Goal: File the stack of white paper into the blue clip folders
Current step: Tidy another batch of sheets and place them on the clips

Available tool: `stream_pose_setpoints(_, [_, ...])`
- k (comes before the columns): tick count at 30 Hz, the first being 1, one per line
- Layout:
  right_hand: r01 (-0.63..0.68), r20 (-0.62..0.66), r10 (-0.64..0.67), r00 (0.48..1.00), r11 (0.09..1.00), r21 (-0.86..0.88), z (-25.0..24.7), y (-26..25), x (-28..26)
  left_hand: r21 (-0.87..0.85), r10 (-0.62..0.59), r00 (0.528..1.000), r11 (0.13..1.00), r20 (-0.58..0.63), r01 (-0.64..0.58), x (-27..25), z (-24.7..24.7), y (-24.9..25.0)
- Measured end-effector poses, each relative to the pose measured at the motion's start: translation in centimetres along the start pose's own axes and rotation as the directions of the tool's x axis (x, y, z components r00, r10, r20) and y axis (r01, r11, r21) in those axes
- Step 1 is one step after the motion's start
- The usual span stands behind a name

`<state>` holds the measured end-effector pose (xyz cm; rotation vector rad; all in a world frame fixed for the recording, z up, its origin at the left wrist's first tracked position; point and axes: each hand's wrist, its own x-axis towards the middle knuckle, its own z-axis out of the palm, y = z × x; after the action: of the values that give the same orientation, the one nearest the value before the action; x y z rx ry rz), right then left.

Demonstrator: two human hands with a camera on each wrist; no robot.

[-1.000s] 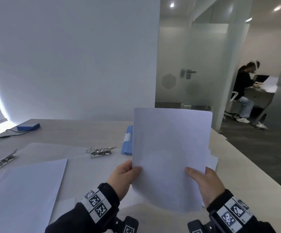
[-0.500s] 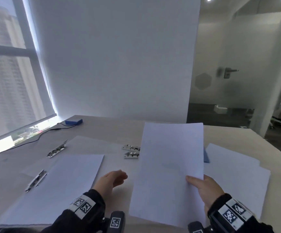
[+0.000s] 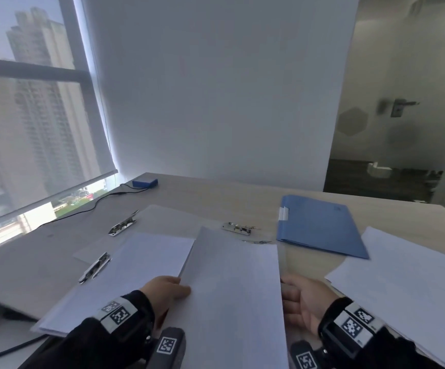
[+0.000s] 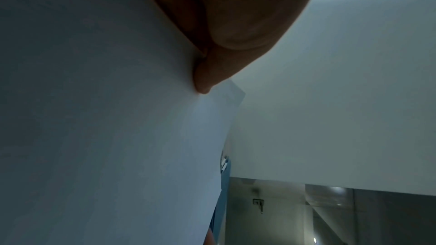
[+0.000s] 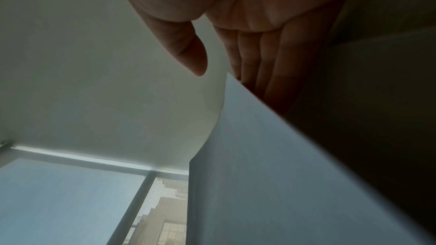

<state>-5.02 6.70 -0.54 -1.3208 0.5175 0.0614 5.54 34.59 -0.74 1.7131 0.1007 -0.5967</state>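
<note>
A sheaf of white paper (image 3: 232,296) is held tilted just above the table, in front of me. My left hand (image 3: 169,288) pinches its left edge, thumb (image 4: 204,74) on top. At the right edge my right hand (image 3: 300,299) has straight fingers (image 5: 266,66) reaching behind the sheaf, and its thumb (image 5: 188,53) stands off the paper. A closed blue clip folder (image 3: 319,225) lies beyond, to the right. A loose stack of white paper (image 3: 407,288) lies at the far right.
To the left, more white sheets (image 3: 136,267) lie on an opened folder with metal clips (image 3: 95,267) (image 3: 123,226). Another clip (image 3: 238,229) lies mid-table. A blue box (image 3: 144,182) with a black cable sits near the window. The table's left edge is close.
The sheaf has come down from upright to a low tilt over the table. My left hand has taken its left edge again; my right thumb has come off the paper. My view has turned left.
</note>
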Motion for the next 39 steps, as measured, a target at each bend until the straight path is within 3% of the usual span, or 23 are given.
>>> stream_pose_setpoints(4, [-0.022,-0.033,0.023,0.999,1.000,0.021,-0.5,-0.6,0.3,0.032,-0.048,0.999,0.998,0.017,0.048,3.3,-1.4,-2.5])
stream_pose_setpoints(10, [-0.028,-0.069,0.032,0.997,0.998,0.059,-0.4,-0.7,1.1,0.041,-0.025,0.999,0.999,0.022,0.024,6.4,-0.8,-2.9])
stream_pose_setpoints(15, [0.016,-0.139,0.001,0.990,0.992,0.123,-1.2,-1.0,1.9,0.168,0.014,0.999,0.986,-0.032,-0.008,3.3,1.4,0.7])
stream_pose_setpoints(19, [0.045,-0.156,-0.019,0.988,0.986,0.162,-1.2,-1.5,2.2,0.081,-0.007,1.000,0.997,0.016,0.006,3.1,1.4,1.7])
stream_pose_setpoints(22, [0.040,-0.156,-0.014,0.988,0.986,0.164,-1.2,-1.5,2.6,0.085,0.060,0.998,0.995,0.000,-0.060,3.7,0.9,2.3])
stream_pose_setpoints(29, [0.029,-0.167,-0.003,0.986,0.988,0.150,-1.3,-1.4,3.2,0.110,0.135,0.991,0.985,-0.027,-0.131,4.4,0.8,1.5])
stream_pose_setpoints(33, [0.097,-0.242,-0.075,0.967,0.992,0.081,-1.3,-2.2,3.7,0.100,0.141,0.989,0.986,-0.048,-0.135,4.7,0.3,0.6])
stream_pose_setpoints(39, [0.068,-0.224,-0.009,0.975,0.963,0.259,1.0,-3.8,7.1,0.126,0.143,0.989,0.983,-0.045,-0.136,4.9,0.3,0.0])
